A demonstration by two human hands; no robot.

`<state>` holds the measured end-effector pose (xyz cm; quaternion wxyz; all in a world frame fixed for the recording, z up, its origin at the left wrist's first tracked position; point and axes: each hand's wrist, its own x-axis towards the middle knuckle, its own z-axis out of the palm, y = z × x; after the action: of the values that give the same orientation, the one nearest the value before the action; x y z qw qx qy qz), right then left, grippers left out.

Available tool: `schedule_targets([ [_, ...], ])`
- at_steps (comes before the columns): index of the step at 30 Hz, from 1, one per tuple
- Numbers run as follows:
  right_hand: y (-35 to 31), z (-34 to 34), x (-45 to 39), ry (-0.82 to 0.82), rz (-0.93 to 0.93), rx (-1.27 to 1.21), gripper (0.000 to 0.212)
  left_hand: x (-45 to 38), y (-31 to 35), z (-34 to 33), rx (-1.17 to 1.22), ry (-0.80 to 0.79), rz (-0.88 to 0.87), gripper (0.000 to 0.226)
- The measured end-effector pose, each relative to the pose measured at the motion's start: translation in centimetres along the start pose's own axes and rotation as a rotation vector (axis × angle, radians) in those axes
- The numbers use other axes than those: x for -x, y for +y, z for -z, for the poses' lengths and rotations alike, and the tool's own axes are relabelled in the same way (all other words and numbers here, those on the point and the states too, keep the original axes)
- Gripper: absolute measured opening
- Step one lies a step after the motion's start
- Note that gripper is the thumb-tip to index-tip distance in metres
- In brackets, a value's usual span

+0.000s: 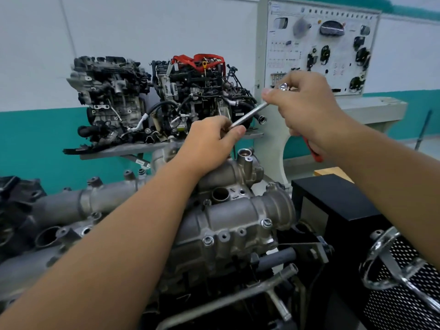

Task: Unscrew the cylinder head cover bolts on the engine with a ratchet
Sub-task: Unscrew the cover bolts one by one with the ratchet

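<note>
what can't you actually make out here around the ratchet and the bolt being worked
- Head view: the ratchet head sits inside the right hand; only a shiny bit and the red handle end show.
- The extension's lower tip and whatever it holds are covered by the left hand fingers, so no socket or bolt can be confirmed.
- The cylinder head cover is partly hidden by the left forearm.
- Labels on the training panel are too small to read.

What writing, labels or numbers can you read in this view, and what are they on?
None can be read.
Training panel on the back wall: rows of print and diagram marks, too small and blurred.
Small white tags on the shelf bracket: blurred.
Ratchet and cylinder head cover: no markings visible.
</note>
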<state>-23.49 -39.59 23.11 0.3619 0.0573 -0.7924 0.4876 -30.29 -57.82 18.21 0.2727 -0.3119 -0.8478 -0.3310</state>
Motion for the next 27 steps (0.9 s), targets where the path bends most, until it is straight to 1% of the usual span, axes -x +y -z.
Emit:
schedule_targets([
  [2,-0.4,-0.3,0.1,-0.02,0.015,0.004,0.021,0.2,0.3,0.4,0.098,0.022,-0.043,0.023],
  [4,-0.7,-0.2,0.2,-0.034,-0.004,-0.028,0.021,0.4,0.6,0.6,0.158,0.032,-0.067,0.024],
  [7,-1.1,0.7,0.3,-0.077,-0.06,-0.066,0.021,0.5,0.9,0.6,0.2,0.03,-0.095,0.023],
  [11,-0.6,1.9,0.4,-0.09,-0.149,-0.153,0.018,0.6,1.2,0.5,0.234,0.006,-0.136,0.021],
  [15,0.9,2.7,0.8,-0.132,-0.234,-0.217,0.019,0.6,1.1,0.7,0.22,0.11,-0.15,0.013],
  [17,1.5,3.0,0.9,-0.172,-0.277,-0.272,0.019,0.6,1.1,0.8,0.229,0.126,-0.151,0.011],
  [20,2.4,3.3,1.1,-0.199,-0.32,-0.315,0.019,0.8,1.2,0.7,0.191,0.028,-0.181,0.018],
  [23,3.0,3.8,1.5,-0.207,-0.357,-0.325,0.02,0.9,1.6,0.9,0.14,-0.074,-0.176,0.021],
  [27,3.5,6.1,2.6,-0.184,-0.415,-0.366,0.02,-0.1,4.8,1.1,-0.042,-0.161,-0.204,0.017],
])
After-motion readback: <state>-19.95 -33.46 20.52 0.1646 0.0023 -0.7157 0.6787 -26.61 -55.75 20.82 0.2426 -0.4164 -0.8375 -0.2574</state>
